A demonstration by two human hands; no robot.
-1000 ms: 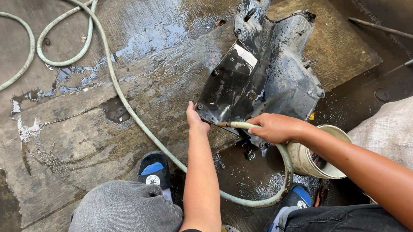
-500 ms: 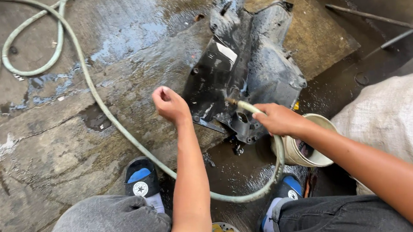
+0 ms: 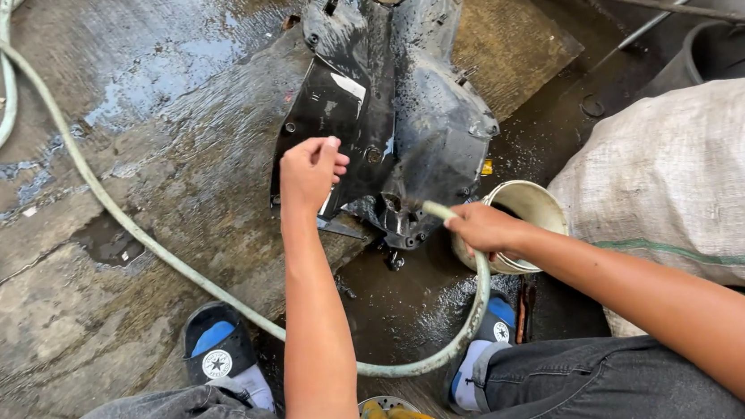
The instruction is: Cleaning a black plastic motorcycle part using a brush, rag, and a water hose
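While the right hand grips the hose, the left hand rests loosely curled on the black panel.

Light: soft, even daylight is falling from above
Shadows: faint
Glare: sky is reflecting off the wet floor and black panel
Sharpness: crisp; edges bowing slightly

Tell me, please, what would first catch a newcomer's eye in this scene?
Probably the wet black plastic panel lying on the soaked concrete floor at top centre, with the left hand resting on its near edge. Just right of it, the right hand aims a pale hose at the panel's lower end.
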